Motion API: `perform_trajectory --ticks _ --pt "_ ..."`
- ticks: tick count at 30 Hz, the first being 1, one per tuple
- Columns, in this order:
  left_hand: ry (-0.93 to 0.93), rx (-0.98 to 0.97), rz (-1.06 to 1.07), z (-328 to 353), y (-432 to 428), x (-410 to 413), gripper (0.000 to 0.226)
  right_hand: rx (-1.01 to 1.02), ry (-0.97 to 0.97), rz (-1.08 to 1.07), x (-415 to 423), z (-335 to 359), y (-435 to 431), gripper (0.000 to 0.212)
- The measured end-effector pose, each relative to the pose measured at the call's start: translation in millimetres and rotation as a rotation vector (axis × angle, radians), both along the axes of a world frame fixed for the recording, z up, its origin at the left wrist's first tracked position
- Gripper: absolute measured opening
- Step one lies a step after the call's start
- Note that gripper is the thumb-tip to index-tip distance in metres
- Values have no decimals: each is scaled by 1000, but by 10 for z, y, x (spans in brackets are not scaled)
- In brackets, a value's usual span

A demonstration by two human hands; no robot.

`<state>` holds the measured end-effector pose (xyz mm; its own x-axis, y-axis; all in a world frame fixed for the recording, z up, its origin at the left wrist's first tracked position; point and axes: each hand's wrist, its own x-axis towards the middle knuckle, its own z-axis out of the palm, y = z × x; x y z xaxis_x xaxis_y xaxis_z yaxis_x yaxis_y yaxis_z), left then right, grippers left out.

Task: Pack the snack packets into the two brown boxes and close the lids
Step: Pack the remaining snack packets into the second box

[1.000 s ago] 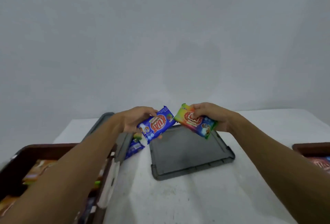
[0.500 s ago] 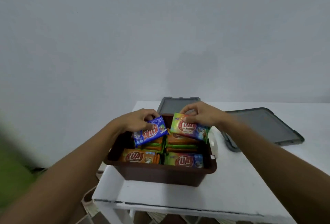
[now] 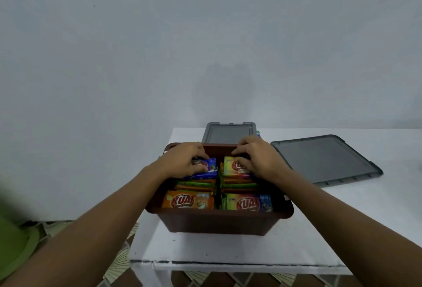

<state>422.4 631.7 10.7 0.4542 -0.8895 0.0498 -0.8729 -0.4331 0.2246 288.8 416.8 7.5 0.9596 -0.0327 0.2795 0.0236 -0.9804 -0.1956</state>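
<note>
A brown box (image 3: 217,220) stands on the left end of the white table, filled with snack packets in two columns. My left hand (image 3: 185,161) presses a blue packet (image 3: 209,169) down onto the far left stack. My right hand (image 3: 258,160) holds a green and yellow packet (image 3: 230,168) down on the far right stack. An orange packet (image 3: 188,201) and a rainbow-coloured packet (image 3: 247,203) lie at the near side of the box. Only this one brown box is in view.
One grey lid (image 3: 230,132) lies just behind the box. A second grey lid (image 3: 324,161) lies flat to the right on the white table (image 3: 342,229). The table's front edge is near me; a patterned floor and a green object (image 3: 13,245) show at left.
My view swung left from the grey lid to the brown box. Both hands carried their packets over the box, then lowered them onto the far stacks inside it.
</note>
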Motion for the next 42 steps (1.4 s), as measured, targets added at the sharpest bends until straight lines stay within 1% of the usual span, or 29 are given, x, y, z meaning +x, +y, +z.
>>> perform_trajectory --ticks 2,4,6,8,13,15,17,20,22,23,25,29,31,34,37,38,40,42 --pt "32 60 -8 14 -2 2 51 14 163 24 33 36 -29 36" --pt "52 95 -17 37 -15 12 52 -20 322 50 66 48 -64 48" --pt "44 112 -44 54 -40 26 50 -37 360 64 73 41 -99 52" --pt "40 111 -63 58 -50 43 49 -30 344 79 76 38 -116 50" --pt "100 53 -56 35 -74 93 44 -97 322 77 97 26 -110 48" --pt "163 -72 -18 38 -117 112 40 6 286 97 96 41 -141 40" --pt "226 -226 41 58 -192 148 36 176 165 92 100 74 -193 27" --pt "208 -374 114 73 -390 266 30 325 -46 -44 187 83 -358 16" --pt "220 -414 136 79 -557 361 26 408 -105 -154 303 52 -532 12" --pt "229 -413 140 84 -645 418 24 444 -105 -201 375 22 -635 10" --pt "250 -385 171 72 -842 550 26 488 -56 -274 522 -55 -842 8" --pt "350 -297 326 2 -1234 876 48 546 41 -366 870 -230 -1210 7" --pt "420 -218 399 -36 -1404 1006 50 566 94 -393 1033 -318 -1357 9" --pt "515 -55 518 -65 -1638 1149 70 574 163 -387 1236 -436 -1521 10" --pt "655 63 653 -126 -1791 1243 77 614 175 -407 1405 -514 -1635 8" --pt "695 101 714 -154 -1824 1267 80 610 170 -417 1444 -534 -1668 10" --pt "746 167 800 -205 -1864 1300 91 576 191 -430 1493 -569 -1718 22" --pt "794 139 821 -225 -1887 1320 91 568 223 -441 1502 -595 -1753 32"
